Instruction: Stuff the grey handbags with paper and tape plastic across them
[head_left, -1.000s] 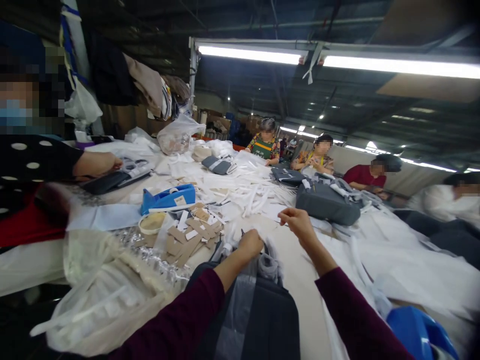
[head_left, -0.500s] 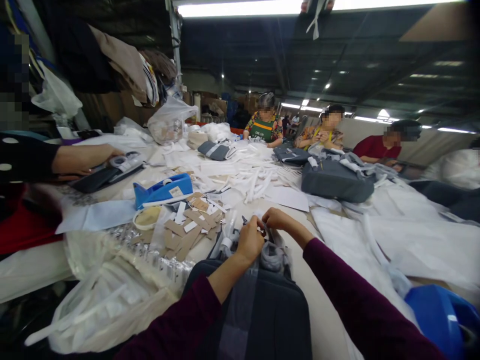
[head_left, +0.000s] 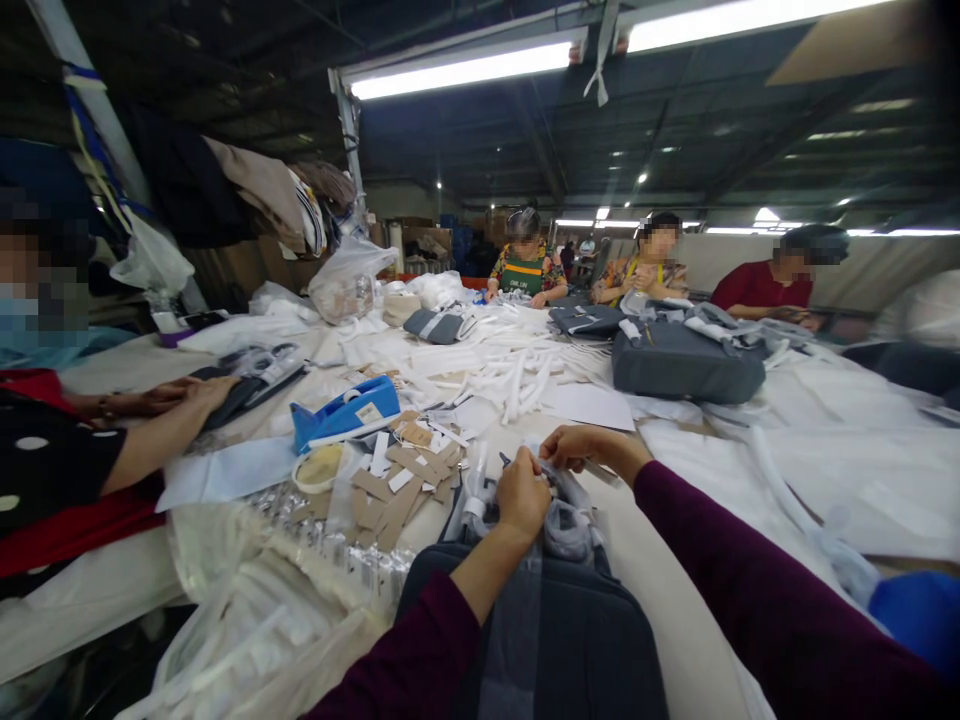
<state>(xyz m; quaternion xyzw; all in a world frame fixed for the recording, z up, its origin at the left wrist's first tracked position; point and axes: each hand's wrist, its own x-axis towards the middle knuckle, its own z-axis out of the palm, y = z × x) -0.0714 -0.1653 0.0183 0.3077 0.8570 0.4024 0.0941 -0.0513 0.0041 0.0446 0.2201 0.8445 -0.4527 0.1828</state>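
A dark grey bag point(head_left: 600, 640) lies on the table close in front of me, with a clear plastic strip running down its middle. At its far end are parts wrapped in translucent plastic, including a rolled bundle point(head_left: 568, 528). Both hands meet over these wrapped parts. My left hand point(head_left: 523, 498) is closed in a pinch, with a small dark pointed tip showing beside its fingers. Just right of it, my right hand point(head_left: 583, 446) is closed too, its fingertips almost touching the left. What lies between the fingers is too small and covered to name.
Left of the bag lie cardboard strips point(head_left: 397, 490), a tape roll point(head_left: 321, 468) and a blue tape dispenser point(head_left: 349, 410). A co-worker's hands point(head_left: 206, 395) rest on another dark item at left. Another grey bag point(head_left: 686, 360) stands at right. More people work across the table.
The view has turned left and tilted up, so things sit further right and the left co-worker shows more. That co-worker's second hand is now visible. Both my hands stay closed at the bag's far end.
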